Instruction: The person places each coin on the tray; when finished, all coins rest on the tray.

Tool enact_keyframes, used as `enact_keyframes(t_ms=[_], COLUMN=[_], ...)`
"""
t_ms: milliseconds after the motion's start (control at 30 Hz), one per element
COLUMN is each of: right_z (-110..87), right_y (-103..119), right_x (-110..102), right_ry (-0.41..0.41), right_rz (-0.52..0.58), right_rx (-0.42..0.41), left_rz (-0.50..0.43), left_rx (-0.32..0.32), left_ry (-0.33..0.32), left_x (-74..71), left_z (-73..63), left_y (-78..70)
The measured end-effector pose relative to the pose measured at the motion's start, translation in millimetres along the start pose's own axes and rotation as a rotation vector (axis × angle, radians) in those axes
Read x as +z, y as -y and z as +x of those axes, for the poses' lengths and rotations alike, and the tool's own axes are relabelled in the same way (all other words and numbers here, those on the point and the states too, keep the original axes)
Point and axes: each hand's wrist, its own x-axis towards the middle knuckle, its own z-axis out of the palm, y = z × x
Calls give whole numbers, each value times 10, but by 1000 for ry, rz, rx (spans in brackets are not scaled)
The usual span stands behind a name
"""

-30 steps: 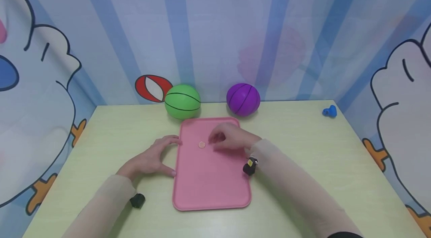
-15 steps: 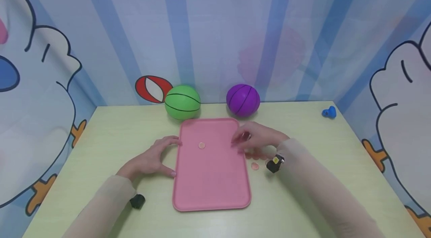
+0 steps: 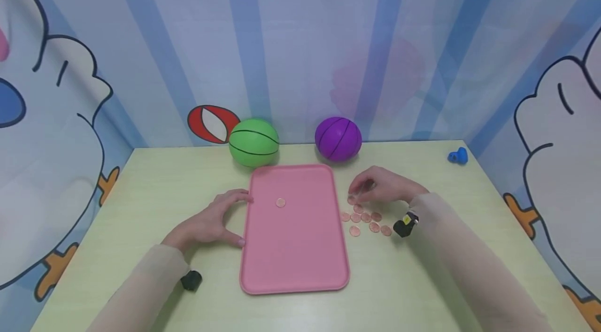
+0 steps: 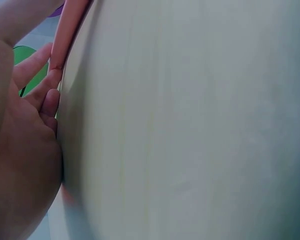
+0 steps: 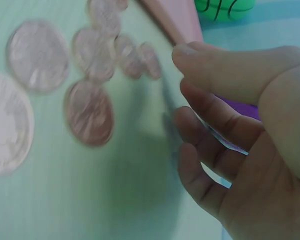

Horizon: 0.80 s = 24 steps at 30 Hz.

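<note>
In the head view, a pink tray [image 3: 295,248] lies on the table with one copper-coloured coin [image 3: 280,202] on its upper part. My left hand [image 3: 208,222] rests at the tray's left edge, thumb and fingertips spread along the rim. Right of the tray lies a group of loose copper coins [image 3: 374,227]. Over the far end of this group is my right hand [image 3: 382,185], its fingertips beside a coin [image 3: 352,200]. The right wrist view has thumb and bent fingers a little apart, with no coin visible between them; several coins [image 5: 89,113] lie beside the hand.
A green ball [image 3: 254,142] and a purple ball [image 3: 338,139] stand behind the tray, near the printed curtain [image 3: 300,50]. At the table's far right corner sits a small blue object [image 3: 458,156]. Each sleeve carries a black wrist camera [image 3: 191,280].
My right hand has moved right, from above the tray to the loose coins, uncovering them. The left hand and the coin on the tray have stayed in place.
</note>
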Motion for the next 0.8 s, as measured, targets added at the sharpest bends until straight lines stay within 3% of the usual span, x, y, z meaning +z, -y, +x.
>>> enact_keyframes(t_ms=[267,800], right_z=[41,82], right_y=[-139,-139], right_x=[56,29], right_ry=[-20,25], right_rz=[-7,-118], right_rx=[-2,0], left_rz=[-5,-15], left_rx=[8,-23], left_ry=[1,12], left_x=[-3,-9], left_z=[-5,0], left_y=[-10,-12])
